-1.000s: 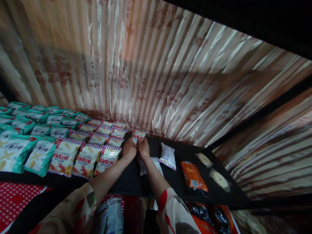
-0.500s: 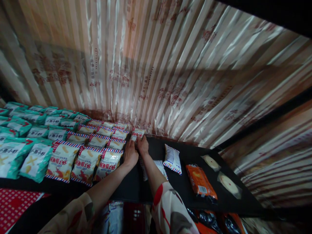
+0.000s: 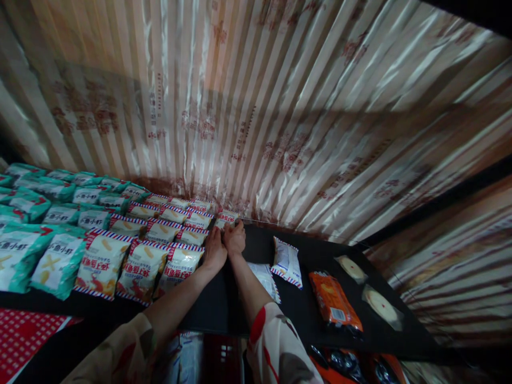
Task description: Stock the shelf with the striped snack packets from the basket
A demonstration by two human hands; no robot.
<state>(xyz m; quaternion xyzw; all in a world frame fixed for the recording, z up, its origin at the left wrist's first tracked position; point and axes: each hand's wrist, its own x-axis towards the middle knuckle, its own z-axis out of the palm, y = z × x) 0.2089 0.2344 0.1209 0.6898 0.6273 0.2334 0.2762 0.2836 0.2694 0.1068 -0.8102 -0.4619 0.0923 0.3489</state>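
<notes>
My left hand and my right hand are side by side at the back of a black shelf. Both rest on a small white and red snack packet that stands against the striped back wall. The fingers of each hand curl onto the packet's lower edge. To the left of my hands lie rows of matching white and red snack packets. Under my right forearm lies another white packet.
Green snack packets fill the shelf's left end. To the right lie a face-down white packet, an orange packet and two round cakes in clear wrap. A shiny striped wall backs the shelf. More packets sit below the shelf front.
My hands stay on the small packet at the back. They have drawn closer together and press it lower against the wall. The view has shifted slightly.
</notes>
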